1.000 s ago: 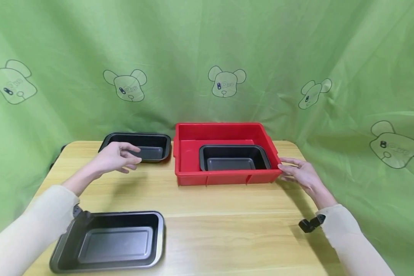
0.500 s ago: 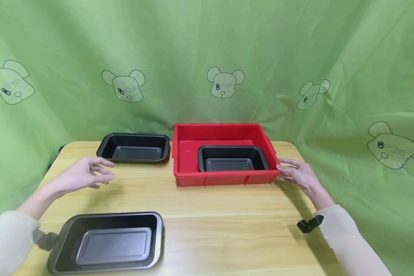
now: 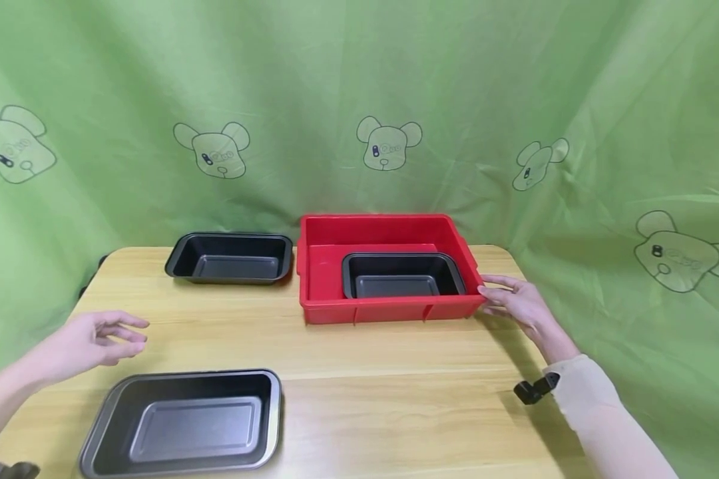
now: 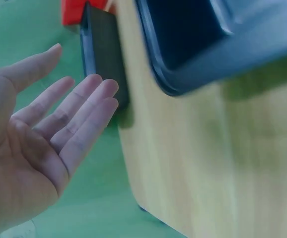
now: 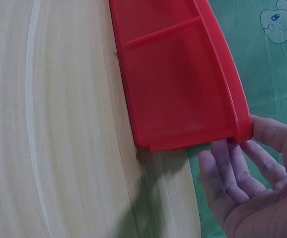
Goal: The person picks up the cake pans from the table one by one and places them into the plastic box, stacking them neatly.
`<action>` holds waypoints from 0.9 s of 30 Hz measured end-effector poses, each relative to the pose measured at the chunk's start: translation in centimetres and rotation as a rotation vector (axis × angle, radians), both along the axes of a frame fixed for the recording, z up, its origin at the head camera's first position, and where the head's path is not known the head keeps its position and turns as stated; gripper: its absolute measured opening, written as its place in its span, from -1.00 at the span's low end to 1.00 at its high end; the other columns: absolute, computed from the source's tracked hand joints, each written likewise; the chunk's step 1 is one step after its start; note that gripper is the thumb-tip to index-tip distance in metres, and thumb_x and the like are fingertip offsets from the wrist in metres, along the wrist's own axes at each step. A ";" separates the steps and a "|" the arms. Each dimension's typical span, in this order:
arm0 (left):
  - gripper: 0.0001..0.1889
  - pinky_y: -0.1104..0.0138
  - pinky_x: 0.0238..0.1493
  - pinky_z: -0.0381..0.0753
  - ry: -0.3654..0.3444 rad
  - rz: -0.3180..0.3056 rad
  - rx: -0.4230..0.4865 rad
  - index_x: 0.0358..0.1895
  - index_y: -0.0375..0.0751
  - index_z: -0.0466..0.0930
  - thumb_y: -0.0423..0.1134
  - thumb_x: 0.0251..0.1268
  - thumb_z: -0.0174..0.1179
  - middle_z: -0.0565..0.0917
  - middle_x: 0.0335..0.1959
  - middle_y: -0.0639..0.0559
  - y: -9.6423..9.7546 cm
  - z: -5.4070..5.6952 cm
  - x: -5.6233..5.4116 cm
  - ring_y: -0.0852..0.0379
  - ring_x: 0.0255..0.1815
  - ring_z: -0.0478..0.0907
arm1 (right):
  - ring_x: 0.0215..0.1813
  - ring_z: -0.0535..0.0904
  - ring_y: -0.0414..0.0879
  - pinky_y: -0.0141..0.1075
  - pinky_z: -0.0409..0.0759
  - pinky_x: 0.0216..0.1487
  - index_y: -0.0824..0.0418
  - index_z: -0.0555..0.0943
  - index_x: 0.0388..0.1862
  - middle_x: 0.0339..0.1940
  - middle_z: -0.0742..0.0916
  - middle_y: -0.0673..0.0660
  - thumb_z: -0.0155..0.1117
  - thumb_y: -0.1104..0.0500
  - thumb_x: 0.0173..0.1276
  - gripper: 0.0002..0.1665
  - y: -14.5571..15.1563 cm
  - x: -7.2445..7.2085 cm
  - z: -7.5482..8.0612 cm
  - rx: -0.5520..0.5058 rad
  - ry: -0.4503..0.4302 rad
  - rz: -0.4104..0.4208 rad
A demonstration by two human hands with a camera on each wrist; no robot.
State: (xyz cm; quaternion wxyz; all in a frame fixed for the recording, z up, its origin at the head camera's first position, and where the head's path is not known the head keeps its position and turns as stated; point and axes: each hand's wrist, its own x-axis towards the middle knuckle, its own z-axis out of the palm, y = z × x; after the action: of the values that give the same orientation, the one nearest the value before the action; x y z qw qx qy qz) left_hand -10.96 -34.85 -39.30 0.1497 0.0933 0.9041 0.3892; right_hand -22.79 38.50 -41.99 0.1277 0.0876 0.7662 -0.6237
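My left hand [image 3: 90, 342] hovers over the table's left side with nothing in it, fingers relaxed and palm bare in the left wrist view. Nearest to it lies a large dark loaf pan [image 3: 194, 429] at the front left. My right hand [image 3: 518, 303] holds the near right corner of a red plastic bin [image 3: 395, 310], thumb on the rim [image 5: 244, 121] and fingers against the end wall below. Inside that bin, towards its right front, sits a dark loaf pan [image 3: 398, 286]. Another dark loaf pan [image 3: 234, 267] stands at the back left, beside the bin.
The wooden table [image 3: 407, 399] carries all of these. Behind it and at both sides hangs a green curtain [image 3: 311, 86] printed with bear heads. The bin stands near the table's far edge.
My left hand has drawn back from the far left loaf pan, moving left and towards me. The right hand stays at the bin's corner, and the pans keep their places.
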 end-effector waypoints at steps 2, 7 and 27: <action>-0.49 0.35 -0.22 0.80 -0.005 0.003 -0.011 0.33 -0.56 0.47 -0.26 0.51 0.28 0.77 0.07 -0.38 -0.7 -0.7 0.7 0.47 -0.19 0.70 | -0.21 0.83 -0.27 -0.30 0.85 0.00 0.43 0.19 0.65 -0.24 0.85 -0.23 0.43 0.15 0.47 -0.06 0.0 0.0 0.0 -0.001 -0.004 0.002; -0.50 0.37 -0.22 0.80 -0.007 0.016 -0.009 0.32 -0.58 0.47 -0.27 0.51 0.28 0.82 0.02 -0.23 -2.2 -2.4 2.0 0.47 -0.18 0.72 | -0.19 0.83 -0.29 -0.29 0.85 0.02 0.43 0.18 0.66 -0.24 0.85 -0.23 0.42 0.16 0.49 -0.06 0.1 0.0 -0.1 -0.003 -0.007 0.006; -0.48 0.50 -0.10 0.64 -0.082 0.070 -0.111 0.38 -0.20 0.56 -0.04 0.49 0.32 0.57 0.40 -0.44 -2.9 -6.9 4.8 0.64 0.05 0.50 | -0.32 0.83 -0.19 -0.38 0.85 -0.12 0.39 0.34 0.56 -0.29 0.86 -0.20 0.42 0.15 0.49 -0.21 0.1 0.2 0.1 -0.001 0.025 0.007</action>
State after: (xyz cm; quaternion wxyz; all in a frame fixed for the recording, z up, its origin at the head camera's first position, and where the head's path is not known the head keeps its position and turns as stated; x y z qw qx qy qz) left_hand -6.14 -37.80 -46.17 0.1780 0.0372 0.9200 0.3472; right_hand -22.64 38.62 -41.89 0.1202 0.0771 0.7678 -0.6246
